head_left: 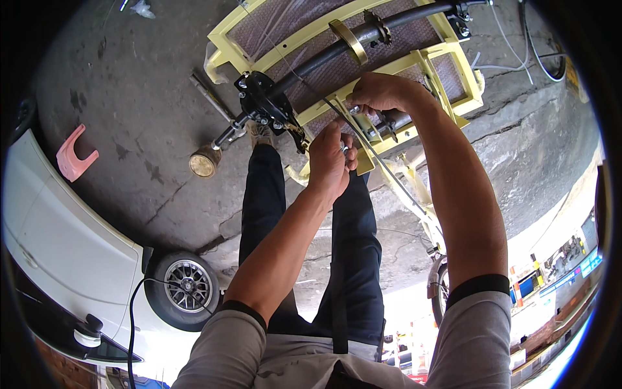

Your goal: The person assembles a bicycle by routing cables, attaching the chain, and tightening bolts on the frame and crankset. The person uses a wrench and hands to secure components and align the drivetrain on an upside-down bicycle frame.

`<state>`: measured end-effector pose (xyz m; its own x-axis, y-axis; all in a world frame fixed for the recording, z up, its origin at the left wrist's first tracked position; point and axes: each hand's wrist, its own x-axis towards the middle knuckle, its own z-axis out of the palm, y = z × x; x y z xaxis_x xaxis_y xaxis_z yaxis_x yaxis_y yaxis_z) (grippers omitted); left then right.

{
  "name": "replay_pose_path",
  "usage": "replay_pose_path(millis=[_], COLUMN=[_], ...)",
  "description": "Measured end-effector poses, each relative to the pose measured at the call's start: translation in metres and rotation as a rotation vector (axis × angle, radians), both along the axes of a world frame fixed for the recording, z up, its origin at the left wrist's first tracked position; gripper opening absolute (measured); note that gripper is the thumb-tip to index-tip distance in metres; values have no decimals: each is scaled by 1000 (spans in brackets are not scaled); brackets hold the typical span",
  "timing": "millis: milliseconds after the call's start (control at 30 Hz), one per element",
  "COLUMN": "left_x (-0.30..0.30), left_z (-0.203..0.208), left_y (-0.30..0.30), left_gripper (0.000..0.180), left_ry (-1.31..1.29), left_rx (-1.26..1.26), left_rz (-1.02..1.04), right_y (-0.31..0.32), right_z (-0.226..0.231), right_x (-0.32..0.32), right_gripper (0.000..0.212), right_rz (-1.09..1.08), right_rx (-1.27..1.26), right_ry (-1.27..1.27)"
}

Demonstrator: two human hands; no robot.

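My left hand (330, 161) is closed, with a small shiny metal piece (343, 148) between its fingers; whether it is a nut or a bolt I cannot tell. Just above and to the right, my right hand (387, 94) pinches at another small metal piece (354, 110), too small to name. Between the two hands runs a thin black cable (382, 165). Both hands are over the near edge of a pale yellow metal frame (463, 78) with bubble-wrapped panels. A black axle (317, 60) with a sprocket (376, 27) and a brass-coloured ring (348, 42) lies across it.
Left of the frame, a round tan-topped object (204, 162) stands by the axle's end, near a metal bar (210, 94). A pink plastic piece (76, 154) lies on the concrete floor. A white car (71, 233) is at left, with a wheel (186, 288) close to my legs.
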<state>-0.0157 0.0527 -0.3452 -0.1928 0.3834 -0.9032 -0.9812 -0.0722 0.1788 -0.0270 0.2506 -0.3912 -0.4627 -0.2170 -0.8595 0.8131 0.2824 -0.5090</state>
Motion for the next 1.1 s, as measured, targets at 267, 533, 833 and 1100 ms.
replay_pose_path(millis=[267,533,833,1100], left_x=[0,-1,-1,-3], left_z=[0,0,0,2], left_y=[0,1,-2,-2], left_gripper=[37,35,28,24], left_ry=[11,12,2,-2], left_rx=[-17,-18,-10,2], left_rz=[-28,-13,-43,-33], right_y=[-3,-3,-8,-10], right_z=[-2,-6,5,15], right_x=[-4,5,-2,-5], right_gripper=[23,41,48,74], right_rz=[95,-134,215,199], right_rx=[60,-2,176,230], right_ry=[-204,35,4,15])
